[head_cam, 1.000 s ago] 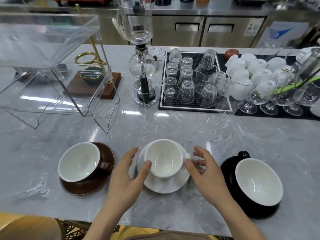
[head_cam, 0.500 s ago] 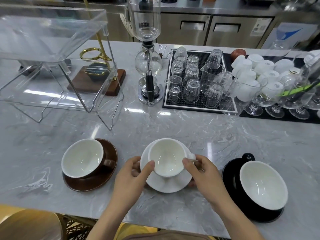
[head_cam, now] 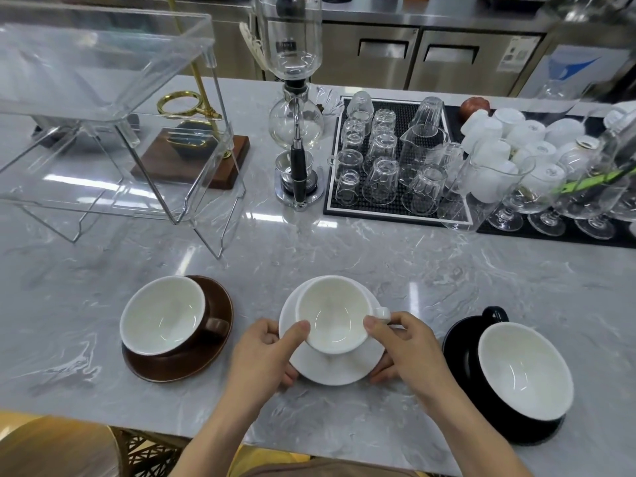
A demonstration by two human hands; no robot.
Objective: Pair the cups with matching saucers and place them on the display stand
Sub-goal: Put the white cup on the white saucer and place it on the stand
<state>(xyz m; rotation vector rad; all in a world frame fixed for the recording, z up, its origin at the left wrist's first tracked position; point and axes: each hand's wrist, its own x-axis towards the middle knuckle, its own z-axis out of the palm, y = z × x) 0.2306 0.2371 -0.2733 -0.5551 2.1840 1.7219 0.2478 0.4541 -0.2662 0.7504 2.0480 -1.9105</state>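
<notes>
Hands grip the white saucer (head_cam: 335, 371) at the marble counter's (head_cam: 378, 256) near edge: left hand (head_cam: 266, 352) and right hand (head_cam: 406, 349) curl under its rim, thumbs pressing the white cup (head_cam: 332, 315) seated on it. Brown cup (head_cam: 163, 315) on brown saucer (head_cam: 192, 363) sits left, black cup (head_cam: 525, 368) on black saucer (head_cam: 457, 342) right. Farther back left stands the clear display stand (head_cam: 103, 108).

White cup (head_cam: 332, 315) upright on white saucer (head_cam: 339, 368), near centre; brown cup (head_cam: 165, 315) on brown saucer (head_cam: 206, 359) left; black cup (head_cam: 525, 370) on black saucer (head_cam: 457, 342) right; clear display stand (head_cam: 103, 108) far left.
</notes>
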